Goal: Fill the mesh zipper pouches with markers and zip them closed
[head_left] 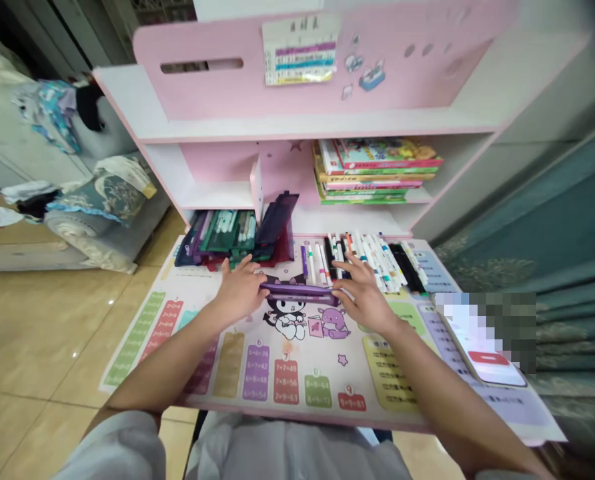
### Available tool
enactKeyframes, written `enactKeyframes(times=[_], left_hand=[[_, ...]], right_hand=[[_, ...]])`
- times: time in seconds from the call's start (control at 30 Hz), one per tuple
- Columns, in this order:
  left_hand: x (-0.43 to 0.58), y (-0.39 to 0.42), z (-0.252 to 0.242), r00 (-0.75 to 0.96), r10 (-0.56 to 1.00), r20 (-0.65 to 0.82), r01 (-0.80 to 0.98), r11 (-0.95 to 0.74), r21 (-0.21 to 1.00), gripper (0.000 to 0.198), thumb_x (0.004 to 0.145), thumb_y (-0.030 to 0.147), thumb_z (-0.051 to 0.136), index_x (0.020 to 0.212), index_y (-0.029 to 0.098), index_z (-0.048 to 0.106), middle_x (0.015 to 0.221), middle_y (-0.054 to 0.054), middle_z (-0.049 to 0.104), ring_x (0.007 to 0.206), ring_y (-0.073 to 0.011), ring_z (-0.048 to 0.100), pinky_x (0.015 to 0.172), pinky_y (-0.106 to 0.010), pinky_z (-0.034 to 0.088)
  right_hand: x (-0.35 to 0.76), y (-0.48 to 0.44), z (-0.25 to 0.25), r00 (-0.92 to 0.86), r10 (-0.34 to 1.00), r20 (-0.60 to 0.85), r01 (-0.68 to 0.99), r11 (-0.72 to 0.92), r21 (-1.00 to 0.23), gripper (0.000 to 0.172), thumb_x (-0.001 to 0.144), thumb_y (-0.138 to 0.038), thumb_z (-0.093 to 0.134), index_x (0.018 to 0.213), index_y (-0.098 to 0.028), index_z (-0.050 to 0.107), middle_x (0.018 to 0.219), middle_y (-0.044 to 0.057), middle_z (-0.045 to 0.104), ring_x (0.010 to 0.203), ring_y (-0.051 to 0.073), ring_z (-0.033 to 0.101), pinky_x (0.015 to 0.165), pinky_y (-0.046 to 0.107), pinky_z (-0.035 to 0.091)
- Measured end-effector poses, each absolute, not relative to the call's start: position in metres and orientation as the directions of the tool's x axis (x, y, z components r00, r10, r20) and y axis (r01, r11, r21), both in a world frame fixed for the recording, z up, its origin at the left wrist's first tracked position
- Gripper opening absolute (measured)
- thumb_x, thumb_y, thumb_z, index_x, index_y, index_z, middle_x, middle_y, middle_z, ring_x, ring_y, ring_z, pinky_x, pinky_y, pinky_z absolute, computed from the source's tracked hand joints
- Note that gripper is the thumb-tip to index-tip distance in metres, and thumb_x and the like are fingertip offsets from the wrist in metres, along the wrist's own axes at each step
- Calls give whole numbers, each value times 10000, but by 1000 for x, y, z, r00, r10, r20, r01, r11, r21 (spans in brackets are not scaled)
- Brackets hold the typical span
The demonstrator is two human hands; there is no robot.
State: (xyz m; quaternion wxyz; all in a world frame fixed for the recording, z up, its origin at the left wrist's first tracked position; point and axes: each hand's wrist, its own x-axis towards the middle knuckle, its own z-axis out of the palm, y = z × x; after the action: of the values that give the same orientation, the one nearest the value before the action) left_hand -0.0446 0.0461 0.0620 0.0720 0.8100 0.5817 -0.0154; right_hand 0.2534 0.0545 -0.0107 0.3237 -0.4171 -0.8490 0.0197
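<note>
Across the middle of the desk, a purple pouch (302, 292) is stretched between my two hands, seen nearly edge-on. My left hand (242, 288) pinches its left end, and my right hand (361, 293) grips its right end. Just beyond my right hand lies a row of marker pens (370, 257), mostly white with coloured bands and some black. Past my left hand is a heap of mesh pouches (227, 233) in green, purple and dark red, with pens showing inside several of them. One dark pouch (277, 217) leans up against the shelf divider.
A pink and white shelf unit (322, 127) rises at the back of the desk, with a stack of books (377, 170) on it. A phone (492, 360) lies at the desk's right edge. A printed mat (322, 387) covers the desktop. Curtains hang to the right.
</note>
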Motion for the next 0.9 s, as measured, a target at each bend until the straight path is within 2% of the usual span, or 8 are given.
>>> enactKeyframes(times=[0.13,0.33,0.43,0.53,0.63,0.7,0.83,0.9], left_hand=[[-43,29,43,320,947,13,944,-320,86,273,927,333,521,1049,255,752,1368,-144,609,1431,-436,371,1113,-791,210],[-36,10,8,337,916,220,917,-372,147,254,938,206,505,993,239,750,1299,-115,669,1389,-352,461,1142,-767,144],[-36,8,7,309,909,279,892,-379,247,259,923,164,493,884,250,734,1210,-52,721,1366,-308,499,1166,-733,129],[-45,12,17,206,925,320,885,-316,342,246,908,182,492,813,258,706,1157,-15,747,1338,-294,532,1185,-692,155],[-62,23,31,86,936,341,899,-221,378,269,926,214,444,874,254,705,1157,-33,749,1322,-320,545,1140,-718,233],[-76,32,41,-18,938,345,903,-133,408,287,930,227,423,900,246,708,1207,-54,731,1350,-341,515,1091,-753,274],[-102,52,54,-337,894,293,842,147,520,252,881,247,514,689,231,677,1347,-15,659,1437,-297,412,1153,-665,268],[-110,60,56,-401,876,268,818,211,535,241,874,250,521,698,228,684,1368,-29,643,1456,-302,381,1145,-674,274]], right_hand=[[252,57,-17,-428,704,567,683,663,-307,164,904,-229,560,791,-215,678,1301,136,638,1382,412,447,1028,730,404],[252,62,-25,-400,698,594,667,666,-333,210,919,-243,526,770,-205,669,1304,138,636,1401,411,417,1055,708,370],[251,63,-29,-368,692,621,647,670,-363,201,921,-269,546,774,-213,672,1311,125,631,1408,397,412,1073,688,370],[249,65,-33,-268,695,667,623,653,-430,190,929,-350,575,843,-225,689,1318,126,623,1414,377,412,1090,656,390],[250,68,-36,-160,714,682,621,610,-493,223,921,-423,596,944,-220,688,1327,149,610,1409,371,420,1097,643,402],[252,71,-38,-119,726,677,625,585,-517,249,915,-448,601,971,-219,680,1323,156,608,1397,372,432,1094,643,408],[253,72,-39,-91,728,680,617,577,-535,243,908,-462,603,956,-234,674,1311,142,609,1381,368,448,1090,636,417],[252,71,-40,-94,728,680,616,579,-535,229,908,-451,606,951,-237,673,1313,138,605,1382,364,447,1096,633,413]])
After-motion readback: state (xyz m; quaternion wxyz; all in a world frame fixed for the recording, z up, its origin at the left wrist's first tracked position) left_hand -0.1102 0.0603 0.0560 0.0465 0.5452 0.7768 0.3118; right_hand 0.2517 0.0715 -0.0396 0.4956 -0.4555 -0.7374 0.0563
